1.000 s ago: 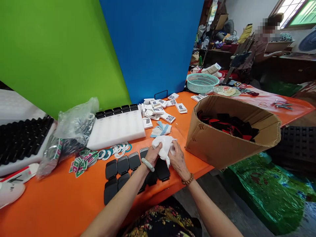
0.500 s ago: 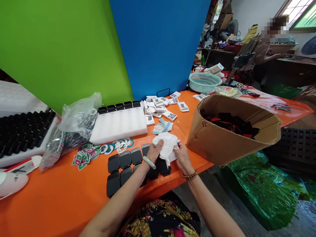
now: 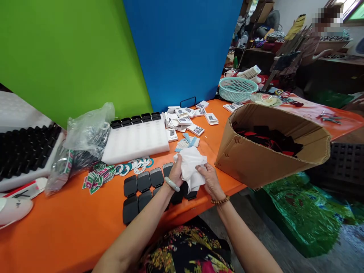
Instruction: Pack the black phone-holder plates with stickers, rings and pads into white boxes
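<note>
A crumpled white cloth [image 3: 193, 163] is held up over the front of the table between both hands. My left hand [image 3: 175, 173], with a pale bangle at the wrist, is closed on its left side. My right hand [image 3: 211, 179], wearing a beaded bracelet, pinches it from the right. Under and beside my left forearm lie rows of flat black cases [image 3: 143, 181], partly hidden by my hands and the cloth. Just behind the white cloth rests a blue-and-white patterned cloth [image 3: 187, 141].
To the right stands an open cardboard box [image 3: 236, 163] with black and red pieces inside. Small white boxes [image 3: 196, 129], a white foam tray [image 3: 136, 140], ring-shaped pieces [image 3: 124, 169] and printed cards [image 3: 95, 181] lie farther back and left. A basket [image 3: 238, 91] sits behind; a person is beyond.
The white cloth is spread wider, and my right fingers have moved onto its front. The camera view has shifted slightly.
</note>
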The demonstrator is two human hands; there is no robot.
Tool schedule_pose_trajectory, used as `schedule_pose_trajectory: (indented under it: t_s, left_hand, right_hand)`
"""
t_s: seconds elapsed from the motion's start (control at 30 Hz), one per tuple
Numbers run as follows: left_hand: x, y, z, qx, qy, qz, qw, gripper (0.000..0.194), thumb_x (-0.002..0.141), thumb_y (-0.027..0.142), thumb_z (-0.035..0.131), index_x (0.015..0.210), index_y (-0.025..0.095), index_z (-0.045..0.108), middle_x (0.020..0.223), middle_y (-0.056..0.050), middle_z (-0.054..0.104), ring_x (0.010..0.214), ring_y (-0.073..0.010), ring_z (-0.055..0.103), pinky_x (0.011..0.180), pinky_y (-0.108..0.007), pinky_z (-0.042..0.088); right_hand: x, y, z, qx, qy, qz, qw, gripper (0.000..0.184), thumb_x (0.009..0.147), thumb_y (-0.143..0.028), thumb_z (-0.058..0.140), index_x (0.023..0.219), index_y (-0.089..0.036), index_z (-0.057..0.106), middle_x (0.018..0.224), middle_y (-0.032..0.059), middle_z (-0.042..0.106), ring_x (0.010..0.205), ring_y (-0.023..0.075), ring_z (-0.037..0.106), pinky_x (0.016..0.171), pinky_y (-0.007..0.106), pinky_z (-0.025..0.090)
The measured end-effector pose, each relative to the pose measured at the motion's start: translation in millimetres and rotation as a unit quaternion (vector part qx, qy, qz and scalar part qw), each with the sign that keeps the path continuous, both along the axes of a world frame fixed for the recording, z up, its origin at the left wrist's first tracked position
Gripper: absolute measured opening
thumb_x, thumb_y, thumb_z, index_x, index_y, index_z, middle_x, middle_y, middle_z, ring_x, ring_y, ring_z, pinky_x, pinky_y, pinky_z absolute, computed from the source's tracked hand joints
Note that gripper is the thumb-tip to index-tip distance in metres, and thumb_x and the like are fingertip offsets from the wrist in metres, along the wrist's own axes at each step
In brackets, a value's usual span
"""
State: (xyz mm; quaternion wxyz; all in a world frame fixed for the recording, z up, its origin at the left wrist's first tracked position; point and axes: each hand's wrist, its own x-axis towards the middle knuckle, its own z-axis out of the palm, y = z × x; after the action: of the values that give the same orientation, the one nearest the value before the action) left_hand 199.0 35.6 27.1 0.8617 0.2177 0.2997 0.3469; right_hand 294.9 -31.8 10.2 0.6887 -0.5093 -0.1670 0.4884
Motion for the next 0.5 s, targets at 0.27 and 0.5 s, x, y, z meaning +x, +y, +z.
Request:
schedule_pose_trajectory:
  t_s: [0.27, 0.5]
  left_hand:
    - [-17.8, 20.8, 1.8, -0.053, -0.023, 0.05, 0.997, 0.051, 0.094, 0.042, 0.038, 0.134, 0.013, 0.047, 0.12, -0.013, 0.065, 0.114, -0.0255, 0.06, 0.101, -0.04, 0.046]
    - [-23.3, 25.5, 2.3, -0.057, -0.065, 0.042, 0.995, 0.05, 0.096, 0.039, 0.031, 0.136, 0.013, 0.046, 0.131, -0.011, 0.059, 0.122, -0.0238, 0.054, 0.105, -0.041, 0.042]
  right_hand:
    - [26.9, -16.6, -2.5, 0.012, 0.085, 0.003, 0.996, 0.041, 0.054, -0.033, 0.085, 0.087, -0.02, 0.064, 0.081, 0.0016, 0.073, 0.067, 0.0186, 0.068, 0.067, 0.033, 0.058]
    - [46.5, -24.3, -9.3, 0.035, 0.091, -0.017, 0.995, 0.047, 0.054, -0.03, 0.085, 0.096, -0.021, 0.064, 0.089, 0.0025, 0.074, 0.081, 0.0239, 0.07, 0.074, 0.037, 0.059]
